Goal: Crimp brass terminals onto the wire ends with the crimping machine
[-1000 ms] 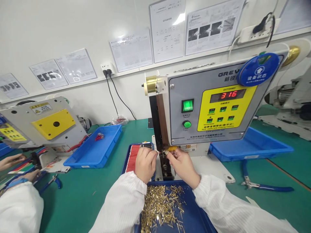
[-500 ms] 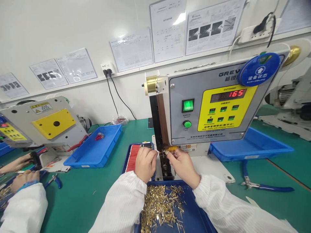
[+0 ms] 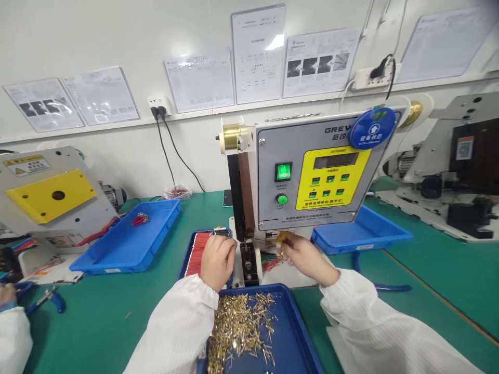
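My left hand (image 3: 217, 259) is closed in a pinch just left of the crimping head (image 3: 248, 257) of a grey machine (image 3: 268, 182). Whatever lies between its fingertips is too small to name. To the right of that head is my right hand (image 3: 302, 254), a yellow finger cover on one finger, with thumb and fingers pressed together. What it grips cannot be made out. Red and green wires (image 3: 271, 262) show beside its fingertips, over the white base. Below both hands stands a dark blue tray (image 3: 294, 332) with many small gold pins (image 3: 241, 327).
Red wires (image 3: 198, 252) lie in a tray behind my left hand. Light blue trays (image 3: 132, 244) (image 3: 362, 236) stand on either side of the machine. Blue-handled pliers (image 3: 392, 287) lie at right. A co-worker's sleeve (image 3: 15, 340) and more pliers (image 3: 50, 298) are at left.
My right hand has drawn away to the right from the crimping head, while my left hand stays beside it. The lit red number on the display has gone dark. The view has swung rightward.
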Tool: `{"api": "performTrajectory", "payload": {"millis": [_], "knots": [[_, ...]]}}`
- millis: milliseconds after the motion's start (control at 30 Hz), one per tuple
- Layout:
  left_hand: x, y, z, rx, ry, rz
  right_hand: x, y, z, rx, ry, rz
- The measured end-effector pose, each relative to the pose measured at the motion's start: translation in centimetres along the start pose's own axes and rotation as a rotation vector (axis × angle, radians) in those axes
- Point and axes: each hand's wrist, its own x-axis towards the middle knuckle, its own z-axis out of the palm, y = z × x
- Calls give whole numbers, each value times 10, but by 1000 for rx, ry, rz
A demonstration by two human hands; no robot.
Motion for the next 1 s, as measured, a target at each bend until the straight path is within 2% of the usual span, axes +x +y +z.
{"api": "performTrajectory", "payload": {"millis": [133,267,500,667,833,1000], "knots": [[-1,0,1,-12,-16,-17,-5,16,-16,-234,-11,-43],[-1,-1,1,-10,-35,-33,-2,22,-11,-351,-60,-81],[-2,-1,3,-14,-40,-33,1,24,-1,-394,-16,-58],[-3,-1,2,-62,-20,-80,-4,17,-1,-352,83,-98],[0,5,-9,-274,15,-240,-14,4,11,-331,98,-176],[11,29,-31,-548,-64,-481,-24,-7,19,-309,29,-296]]}}
